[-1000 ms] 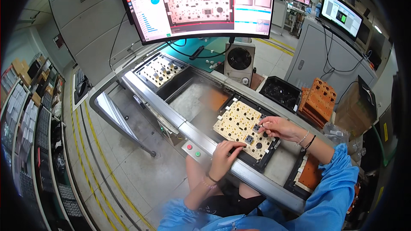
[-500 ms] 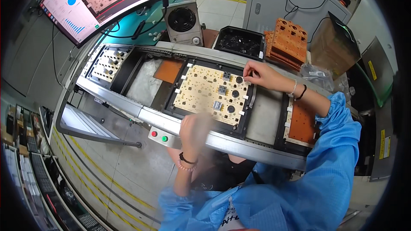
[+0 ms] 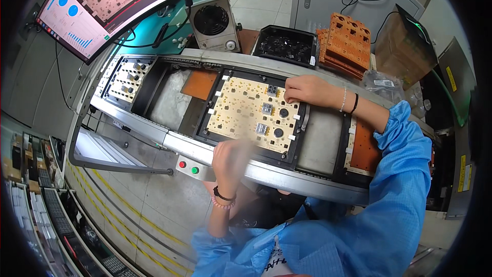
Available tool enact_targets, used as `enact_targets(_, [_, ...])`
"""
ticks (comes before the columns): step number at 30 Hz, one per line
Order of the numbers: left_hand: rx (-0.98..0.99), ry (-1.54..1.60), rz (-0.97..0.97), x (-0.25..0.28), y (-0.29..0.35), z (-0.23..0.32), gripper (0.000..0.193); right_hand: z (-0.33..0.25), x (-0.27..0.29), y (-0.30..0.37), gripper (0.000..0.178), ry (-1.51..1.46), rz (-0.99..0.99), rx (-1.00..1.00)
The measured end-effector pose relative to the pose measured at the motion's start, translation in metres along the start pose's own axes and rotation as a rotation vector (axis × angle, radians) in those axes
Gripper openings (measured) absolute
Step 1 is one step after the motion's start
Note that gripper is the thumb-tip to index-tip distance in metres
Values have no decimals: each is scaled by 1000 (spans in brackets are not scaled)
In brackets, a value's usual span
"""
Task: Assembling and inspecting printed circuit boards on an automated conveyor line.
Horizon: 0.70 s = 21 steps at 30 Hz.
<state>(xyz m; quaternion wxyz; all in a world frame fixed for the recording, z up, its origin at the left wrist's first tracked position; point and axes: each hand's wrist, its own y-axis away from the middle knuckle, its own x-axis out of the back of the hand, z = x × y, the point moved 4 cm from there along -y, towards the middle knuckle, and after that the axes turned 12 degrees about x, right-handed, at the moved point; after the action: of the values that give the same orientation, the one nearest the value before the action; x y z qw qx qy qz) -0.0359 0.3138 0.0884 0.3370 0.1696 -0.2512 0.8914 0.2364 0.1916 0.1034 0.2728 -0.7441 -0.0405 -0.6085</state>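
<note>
A cream circuit board (image 3: 230, 107) lies in a black frame carrier (image 3: 205, 132) on the conveyor. Along its right part sit several digit display modules (image 3: 267, 109) and black round components (image 3: 284, 113). My right hand (image 3: 306, 91) is over the board's far right corner, fingers curled together and pointing down at the board; its fingertips are hidden, and the far round component is covered by the hand. My left hand (image 3: 230, 159) hovers by the near metal rail (image 3: 192, 146), below the board's near edge. Motion smears its fingers, so I cannot see whether it holds anything.
Beyond the conveyor stand a fan unit (image 3: 212, 20), a black bin (image 3: 286, 46) of small dark parts and stacked orange plates (image 3: 346, 43). A monitor (image 3: 128, 0) hangs at upper left. Another carrier (image 3: 128, 79) holds a board at left. Red and green buttons (image 3: 188, 167) sit on the near rail.
My right hand has moved slightly left and onto the far round component, its fingers now curled together over it. My left hand stays blurred near the rail. The whole view has shifted slightly.
</note>
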Motion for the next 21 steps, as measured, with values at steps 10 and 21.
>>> enact_targets(10, [44, -31, -33, -1, 1, 3, 19, -4, 9, 5, 12, -75, 57, 28])
enact_targets(21, [-215, -309, -249, -31, -6, 52, 24, -16, 22, 40, 34, -1617, 374, -920])
